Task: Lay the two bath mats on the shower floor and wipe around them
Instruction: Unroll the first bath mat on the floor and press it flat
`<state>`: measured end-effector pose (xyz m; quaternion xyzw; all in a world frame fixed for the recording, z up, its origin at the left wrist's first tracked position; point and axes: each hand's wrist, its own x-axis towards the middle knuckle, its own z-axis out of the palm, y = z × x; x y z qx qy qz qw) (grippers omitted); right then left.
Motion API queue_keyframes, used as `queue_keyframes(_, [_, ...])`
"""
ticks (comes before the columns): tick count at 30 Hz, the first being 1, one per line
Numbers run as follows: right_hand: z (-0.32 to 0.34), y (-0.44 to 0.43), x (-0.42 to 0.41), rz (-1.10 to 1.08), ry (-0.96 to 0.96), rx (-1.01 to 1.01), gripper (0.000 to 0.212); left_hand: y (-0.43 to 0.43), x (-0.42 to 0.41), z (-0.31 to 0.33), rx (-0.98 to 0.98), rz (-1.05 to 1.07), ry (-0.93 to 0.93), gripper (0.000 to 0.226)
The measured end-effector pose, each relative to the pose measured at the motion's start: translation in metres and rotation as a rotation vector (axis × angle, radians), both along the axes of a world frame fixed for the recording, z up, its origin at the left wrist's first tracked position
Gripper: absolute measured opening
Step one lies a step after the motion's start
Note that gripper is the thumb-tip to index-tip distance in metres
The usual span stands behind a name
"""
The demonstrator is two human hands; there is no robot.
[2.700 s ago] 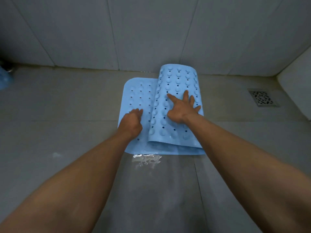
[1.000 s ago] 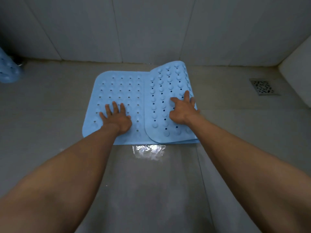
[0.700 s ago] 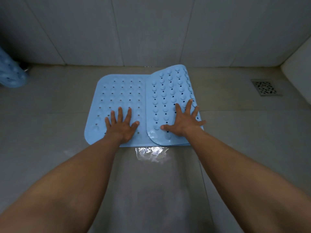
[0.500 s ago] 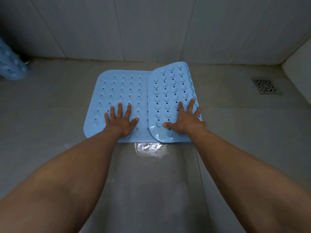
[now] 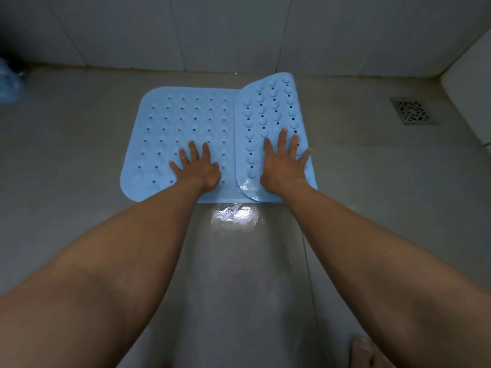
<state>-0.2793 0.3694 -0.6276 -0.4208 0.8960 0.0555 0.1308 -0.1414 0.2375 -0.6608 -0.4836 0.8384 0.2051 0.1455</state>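
A light blue bath mat (image 5: 186, 123) with holes lies on the grey shower floor (image 5: 79, 155), near the back wall. Its left part is flat. Its right end is folded back over itself, so that flap (image 5: 271, 107) shows rows of suction cups. My left hand (image 5: 198, 167) rests flat on the unfolded part, fingers spread. My right hand (image 5: 285, 162) presses flat on the folded flap, fingers spread. Neither hand grips anything. A second blue mat (image 5: 9, 81) shows partly at the far left edge.
A metal floor drain (image 5: 411, 111) sits at the right, beside a white raised ledge (image 5: 473, 83). A shiny wet patch (image 5: 235, 213) lies just in front of the mat. White tiled wall (image 5: 239, 33) runs along the back. My bare toe (image 5: 361, 351) shows at the bottom.
The flat part of the mat has grown wider to the left and the folded flap narrower. Both hands went from curled to flat with spread fingers, and the right hand shifted rightward on the flap.
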Motion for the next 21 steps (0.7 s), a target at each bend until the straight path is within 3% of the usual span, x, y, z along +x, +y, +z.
queue_keyframes(3, [-0.008, -0.011, 0.013, 0.072, -0.046, -0.023, 0.064, 0.001, 0.002, -0.005, -0.006, -0.011, -0.011, 0.066])
queue_keyframes(9, [-0.022, -0.003, 0.003, -0.026, -0.042, 0.004, 0.096, 0.01, -0.003, -0.009, -0.13, -0.105, 0.016, 0.061])
queue_keyframes(21, [-0.009, 0.04, -0.044, -0.077, -0.029, -0.017, 0.076, 0.043, -0.02, -0.014, -0.164, -0.125, 0.047, 0.062])
